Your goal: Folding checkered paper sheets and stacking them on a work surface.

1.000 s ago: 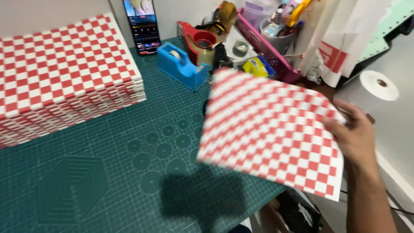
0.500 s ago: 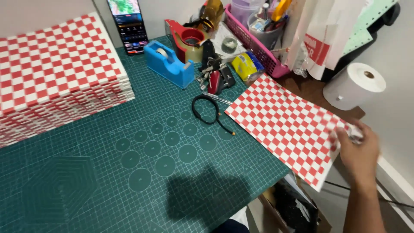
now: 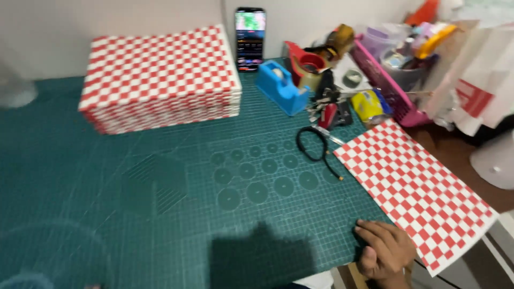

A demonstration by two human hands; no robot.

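The right hand rests fingers-flat and holding nothing on the worktop's near right edge, its grip loosely spread, touching the red-and-white checked sheet that lies just to its right, long axis running away toward the far-left.

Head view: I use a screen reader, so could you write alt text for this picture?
A person's right hand rests on the near edge of a green cutting mat, beside a red-and-white checkered paper sheet overhanging the mat's right edge. A tall stack of checkered sheets sits at the back, beside a blue tape dispenser and an upright phone.
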